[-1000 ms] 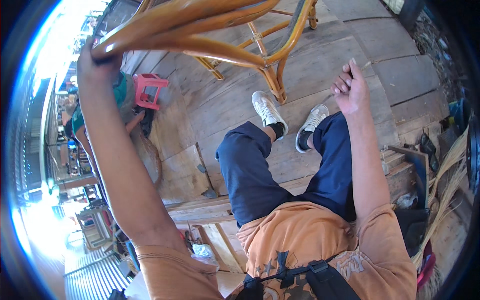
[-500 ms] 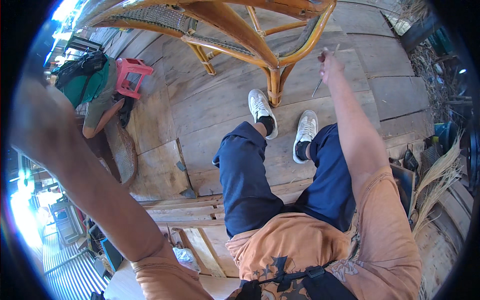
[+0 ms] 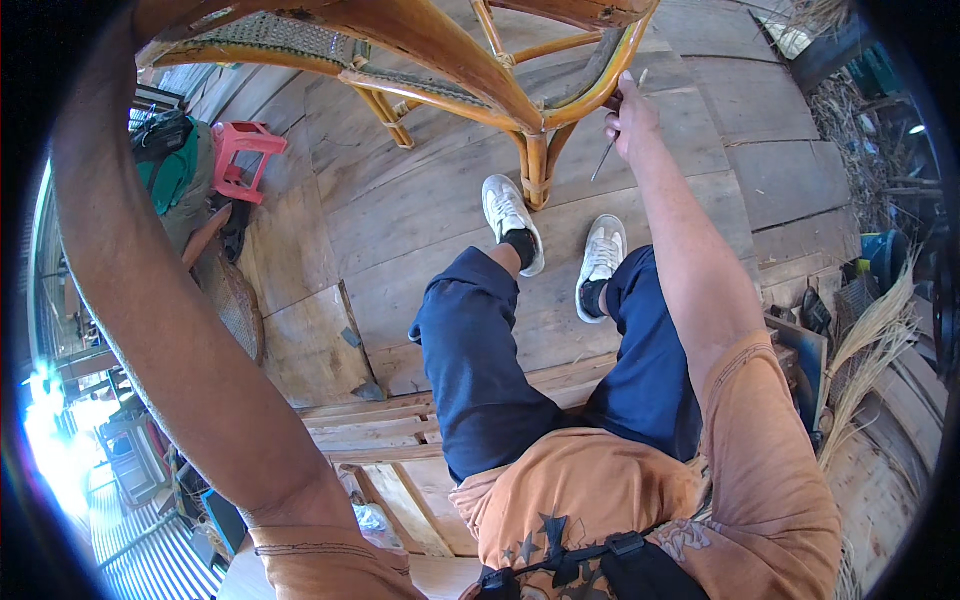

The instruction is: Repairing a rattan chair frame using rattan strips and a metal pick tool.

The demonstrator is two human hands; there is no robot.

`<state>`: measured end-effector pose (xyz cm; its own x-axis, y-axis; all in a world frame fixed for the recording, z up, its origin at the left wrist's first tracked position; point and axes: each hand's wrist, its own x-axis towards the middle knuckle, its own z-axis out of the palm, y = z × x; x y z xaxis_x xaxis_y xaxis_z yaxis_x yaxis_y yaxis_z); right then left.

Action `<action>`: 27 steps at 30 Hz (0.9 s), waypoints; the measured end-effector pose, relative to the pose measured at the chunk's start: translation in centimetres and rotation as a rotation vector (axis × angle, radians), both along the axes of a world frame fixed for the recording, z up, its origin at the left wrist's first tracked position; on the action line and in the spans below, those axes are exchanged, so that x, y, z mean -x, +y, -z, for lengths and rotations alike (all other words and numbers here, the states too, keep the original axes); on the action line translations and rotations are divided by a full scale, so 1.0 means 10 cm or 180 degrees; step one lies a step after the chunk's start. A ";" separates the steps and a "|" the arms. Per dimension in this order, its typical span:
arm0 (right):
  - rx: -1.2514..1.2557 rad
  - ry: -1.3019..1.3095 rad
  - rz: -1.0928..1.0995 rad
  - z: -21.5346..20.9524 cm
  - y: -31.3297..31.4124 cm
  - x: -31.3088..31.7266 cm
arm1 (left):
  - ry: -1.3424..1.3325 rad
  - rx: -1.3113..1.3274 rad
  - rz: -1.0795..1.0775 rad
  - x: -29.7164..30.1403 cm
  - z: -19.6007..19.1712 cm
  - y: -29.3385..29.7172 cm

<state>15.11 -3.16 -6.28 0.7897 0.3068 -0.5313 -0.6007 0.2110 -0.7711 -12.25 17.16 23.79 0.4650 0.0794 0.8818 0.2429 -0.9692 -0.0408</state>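
Note:
A rattan piece of furniture (image 3: 440, 48), with glossy bent canes and woven panels, stands across the top of the view. My right hand (image 3: 634, 128) is closed around a thin stick-like tool (image 3: 603, 163) with a dark slender shaft and a pale upper end. That hand is beside the furniture's curved right rail, and whether it touches the rail is unclear. At the upper left, my left hand (image 3: 185, 14) reaches the furniture's far left edge. It is cut off by the frame, so its fingers cannot be made out.
Wooden boards (image 3: 400, 215) form the floor under my white shoes (image 3: 603, 255). A red plastic stool (image 3: 243, 160) stands at left by a seated person in green (image 3: 175, 180). Bundles of dry fibre (image 3: 870, 345) and clutter line the right side.
My left hand has swung up and inward to the furniture's edge. My right hand, still with the tool, has moved slightly left and up toward the curved rail. The whole view has shifted a little.

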 end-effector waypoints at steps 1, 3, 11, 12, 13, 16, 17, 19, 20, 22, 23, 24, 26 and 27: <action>0.0000 0.0003 0.0002 -0.01 0.01 0.00 | 0.0029 -0.0043 -0.0026 0.00 -0.01 0.01; -0.0109 -0.0009 -0.0005 -0.02 0.03 -0.01 | 0.0086 -0.0132 -0.0079 0.01 -0.02 0.04; 0.0045 -0.0187 0.0075 0.02 0.07 -0.04 | 0.0301 -0.0482 -0.0315 0.01 -0.08 0.12; 0.0022 -0.0210 0.0099 0.04 0.07 -0.05 | 0.0327 -0.0523 -0.0340 0.00 -0.09 0.13; 0.0022 -0.0211 0.0101 0.04 0.07 -0.05 | 0.0352 -0.0567 -0.0366 0.00 -0.10 0.14; 0.0100 -0.0303 0.0080 0.06 0.07 -0.06 | 0.0423 -0.0698 -0.0442 -0.02 -0.12 0.16; 0.0107 -0.0298 0.0069 0.07 0.07 -0.08 | 0.0445 -0.0741 -0.0466 -0.03 -0.13 0.17; 0.0115 -0.0291 0.0058 0.08 0.06 -0.08 | 0.0495 -0.0827 -0.0518 -0.04 -0.14 0.17; 0.0111 -0.0274 0.0053 0.06 0.07 -0.07 | 0.0522 -0.0870 -0.0545 -0.04 -0.15 0.18; 0.0108 -0.0256 0.0049 0.04 0.07 -0.05 | 0.0575 -0.0955 -0.0600 -0.04 -0.16 0.19; 0.0115 -0.0221 0.0042 0.03 0.07 -0.05 | 0.0600 -0.0998 -0.0627 -0.05 -0.16 0.19; 0.0121 -0.0185 0.0035 0.03 0.07 -0.04 | 0.0625 -0.1039 -0.0655 -0.05 -0.17 0.19; 0.0101 -0.0175 0.0002 0.01 0.06 -0.02 | 0.0674 -0.1124 -0.0712 -0.05 -0.18 0.20; 0.0080 -0.0164 -0.0031 0.01 0.05 -0.01 | 0.0698 -0.1165 -0.0740 -0.06 -0.18 0.20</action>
